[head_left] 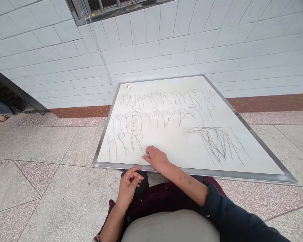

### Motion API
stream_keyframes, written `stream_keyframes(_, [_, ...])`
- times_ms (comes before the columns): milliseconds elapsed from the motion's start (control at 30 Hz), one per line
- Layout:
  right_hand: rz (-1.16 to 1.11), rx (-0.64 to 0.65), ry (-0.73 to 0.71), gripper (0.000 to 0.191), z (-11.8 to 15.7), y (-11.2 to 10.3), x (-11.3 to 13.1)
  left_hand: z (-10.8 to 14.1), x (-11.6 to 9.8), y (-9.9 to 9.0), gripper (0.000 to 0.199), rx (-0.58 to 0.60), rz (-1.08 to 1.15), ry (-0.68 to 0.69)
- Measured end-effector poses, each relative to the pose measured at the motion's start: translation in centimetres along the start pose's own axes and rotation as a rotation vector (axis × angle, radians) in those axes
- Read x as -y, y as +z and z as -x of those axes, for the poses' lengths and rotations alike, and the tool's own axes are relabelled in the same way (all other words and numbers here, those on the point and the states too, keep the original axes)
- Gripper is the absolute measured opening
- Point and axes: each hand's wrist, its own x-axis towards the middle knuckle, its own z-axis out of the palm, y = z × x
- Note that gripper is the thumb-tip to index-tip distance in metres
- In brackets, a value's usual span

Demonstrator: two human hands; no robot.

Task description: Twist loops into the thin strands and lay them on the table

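Thin dark looped strands (138,135), each a round loop with a long tail, lie in rows on a white-topped table (171,144). At the near edge my right hand (158,158) rests on the tabletop, thumb and fingers apart, beside the tail of one looped strand. My left hand (130,183) is just off the front edge, left of the right one. Its thumb meets the curled fingers while the index finger points forward; anything held there is too fine to see. A loose bundle of straight strands (221,141) spreads over the table's right side.
A small red-and-white object (128,87) sits in the table's far left corner. The table's metal rim (192,173) runs along its front. Behind stands a white tiled wall (141,50) with a barred window (111,6). Speckled tiles cover the floor (65,195).
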Motion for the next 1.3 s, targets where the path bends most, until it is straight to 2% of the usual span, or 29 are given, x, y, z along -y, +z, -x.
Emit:
stream_keyframes(233, [0.035, -0.037, 0.146, 0.015, 0.4, -0.2, -1.3, 0.9, -0.2, -0.7, 0.041, 0.041, -0.015, -0.023])
stream_keyframes(367, [0.024, -0.084, 0.248, 0.012, 2.0, -1.1, -2.6, 1.1, -0.2, -0.7, 0.043, 0.039, 0.006, -0.017])
stream_keyframes(467, [-0.031, -0.114, 0.251, 0.012, 4.1, -2.1, -3.0, 0.8, -1.0, -0.6, 0.047, -0.022, 0.074, 0.008])
stream_keyframes(533, [-0.244, -0.076, 0.205, 0.017, 5.9, -2.8, -2.6, 0.3, -2.3, -0.3, 0.053, -0.077, 0.148, 0.011])
stream_keyframes(633, [-0.98, 0.111, 0.137, 0.028, 8.9, -3.8, -1.0, -0.2, -5.0, 0.6, 0.061, -0.096, 0.305, -0.002])
stream_keyframes(667, [-1.158, 0.177, 0.126, 0.03, 9.8, -4.0, -0.5, -0.2, -5.9, 1.1, 0.061, -0.082, 0.364, 0.009])
stream_keyframes(733, [-1.385, 0.289, 0.123, 0.035, 11.3, -4.4, 0.5, -0.1, -7.5, 2.2, 0.059, -0.041, 0.47, 0.026])
stream_keyframes(800, [-1.497, 0.37, 0.134, 0.036, 12.4, -4.5, 1.0, 0.3, -8.4, 3.3, 0.056, -0.03, 0.571, 0.029])
stream_keyframes(933, [-1.576, 0.444, 0.109, 0.033, 13.5, -4.1, 0.9, 1.6, -8.7, 5.0, 0.057, -0.057, 0.733, -0.022])
stream_keyframes(1033, [-1.583, 0.464, 0.059, 0.032, 13.9, -3.5, 0.8, 2.4, -8.4, 5.6, 0.054, -0.04, 0.772, -0.043])
stream_keyframes(1200, [-1.48, 0.515, -0.002, 0.034, 14.5, -2.6, 1.3, 3.2, -8.0, 5.5, 0.054, -0.073, 0.722, 0.045])
stream_keyframes(1267, [-1.36, 0.471, -0.048, 0.035, 14.7, -2.8, 1.6, 3.7, -8.1, 5.4, 0.057, -0.084, 0.645, 0.097])
stream_keyframes(1300, [-1.288, 0.407, -0.072, 0.035, 14.7, -3.0, 1.7, 4.0, -8.1, 5.3, 0.058, -0.08, 0.599, 0.128])
